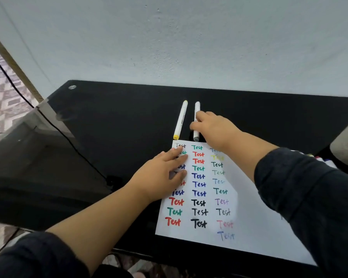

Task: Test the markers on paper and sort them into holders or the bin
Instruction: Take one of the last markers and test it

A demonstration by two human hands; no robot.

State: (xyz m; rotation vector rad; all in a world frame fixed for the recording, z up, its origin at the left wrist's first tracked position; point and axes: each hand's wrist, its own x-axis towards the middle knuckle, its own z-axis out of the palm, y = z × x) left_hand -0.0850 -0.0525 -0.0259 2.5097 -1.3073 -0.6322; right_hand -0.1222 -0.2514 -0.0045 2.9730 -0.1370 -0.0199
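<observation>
Desk (109,109), black and glossy, fills the middle of my view and runs up against a pale wall (189,37). Near me on it lies a white sheet of paper (259,227), covered in three columns of the word "Test" written in red, green, blue, black, purple, yellow and pink ink. My left hand (163,173) lies flat on the sheet's left column, fingers straight and holding nothing, pressing the paper down. My right hand (215,129) reaches past the far edge of the sheet, its fingers curled around the grey-tipped marker (196,135), which lies on the desk with its grey end just touching the paper's top edge. Just beside it on the left, lying nearly parallel and untouched, is the yellow-tipped marker (180,119), a white barrel with yellow at both ends. A thin black cable (54,125) trails across the left of the desk.
</observation>
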